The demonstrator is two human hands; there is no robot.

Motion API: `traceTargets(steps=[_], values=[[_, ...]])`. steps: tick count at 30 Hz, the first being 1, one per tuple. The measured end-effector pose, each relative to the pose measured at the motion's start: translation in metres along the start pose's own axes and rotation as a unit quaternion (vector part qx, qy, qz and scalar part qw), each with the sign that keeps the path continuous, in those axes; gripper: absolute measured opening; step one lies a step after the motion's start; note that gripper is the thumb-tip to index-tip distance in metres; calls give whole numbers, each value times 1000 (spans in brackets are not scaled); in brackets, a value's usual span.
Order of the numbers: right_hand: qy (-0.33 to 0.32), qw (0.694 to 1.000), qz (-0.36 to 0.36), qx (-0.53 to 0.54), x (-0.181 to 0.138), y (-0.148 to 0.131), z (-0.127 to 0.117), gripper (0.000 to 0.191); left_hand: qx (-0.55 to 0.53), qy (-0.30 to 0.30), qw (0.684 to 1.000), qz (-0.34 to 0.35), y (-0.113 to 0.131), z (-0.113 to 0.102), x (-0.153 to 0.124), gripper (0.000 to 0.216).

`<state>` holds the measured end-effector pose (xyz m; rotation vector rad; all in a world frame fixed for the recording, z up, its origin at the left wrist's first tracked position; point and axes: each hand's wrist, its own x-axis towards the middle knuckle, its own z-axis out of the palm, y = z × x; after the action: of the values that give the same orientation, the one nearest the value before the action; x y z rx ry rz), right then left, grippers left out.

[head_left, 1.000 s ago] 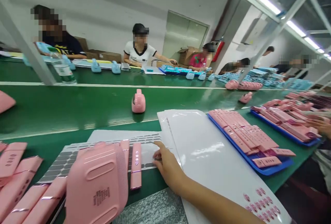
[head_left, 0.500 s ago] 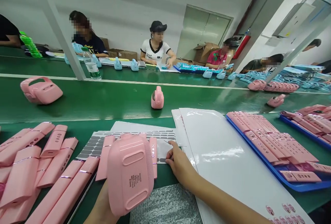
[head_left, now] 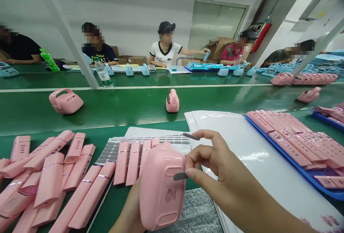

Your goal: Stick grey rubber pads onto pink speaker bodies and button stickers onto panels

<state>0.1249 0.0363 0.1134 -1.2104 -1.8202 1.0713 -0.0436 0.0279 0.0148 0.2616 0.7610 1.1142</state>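
A pink rounded plastic device [head_left: 157, 190] stands tilted in my left hand [head_left: 130, 208], its back with two recessed slots and small print facing me. The fingers of that hand are mostly hidden behind it. My right hand [head_left: 212, 161] is at the device's right side, pinching a grey oval sticker [head_left: 179, 176] between thumb and finger, close to the upper slot. Whether the sticker touches the slot I cannot tell. A second grey oval sticker [head_left: 191, 136] clings to another fingertip. Behind the device lies a sheet of grey oval stickers [head_left: 109, 150].
Pink elongated cases [head_left: 51, 179] are heaped at left, and several stand before the sheet. White sheets [head_left: 236, 143] and a blue tray [head_left: 290, 168] of pink cases lie to the right. Pink devices [head_left: 172, 101] sit on the green belt [head_left: 129, 107]; co-workers sit beyond.
My right hand has moved from the sticker sheet to the device, carrying two grey stickers. The device has turned and shifted right in view. A co-worker across has stretched an arm out sideways.
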Motion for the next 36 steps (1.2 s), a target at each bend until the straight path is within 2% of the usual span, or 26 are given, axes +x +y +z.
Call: traceTargets(steps=[8,12,21,27,36], values=[[16,999,8,-39,4,4,8,45,66,15,997,30,-9,-17,6,31],[9,999,13,-41,3,1,6,47,58,11,998,19,-9,-16,5,28],[1,999,23,-37,1,0,4,48,90,35,995,10,-8,-15,2,38],[8,999,26,-37,1,2,6,46,63,11,998,6,-8,-14,3,27],[15,999,34,-27,1,2,8,45,78,38,996,8,-11,-21,5,39]])
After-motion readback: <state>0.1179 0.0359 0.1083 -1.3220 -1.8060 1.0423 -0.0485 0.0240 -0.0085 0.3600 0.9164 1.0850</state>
